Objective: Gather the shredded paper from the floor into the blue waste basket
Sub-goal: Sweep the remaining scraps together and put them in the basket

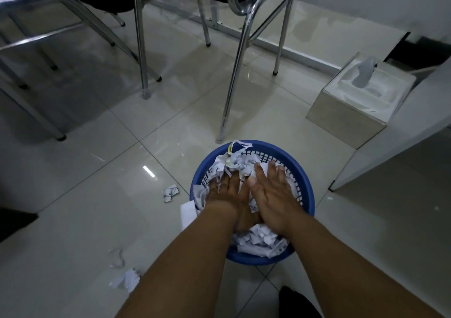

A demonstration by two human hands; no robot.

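chair legs (234,73) stood behind blue waste basket (308,183); tissue box (356,98) right | paper scraps (170,192) lay on floor (85,171) | left hand (229,193), right hand (273,195) flat, fingers spread, pressed on shredded paper (258,240) in basket

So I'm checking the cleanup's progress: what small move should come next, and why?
Probably lift the left hand out and reach for the paper scrap on the floor, left of the blue waste basket. Both hands, the right hand too, lie flat on the shredded paper inside, and more scraps remain nearer the person.
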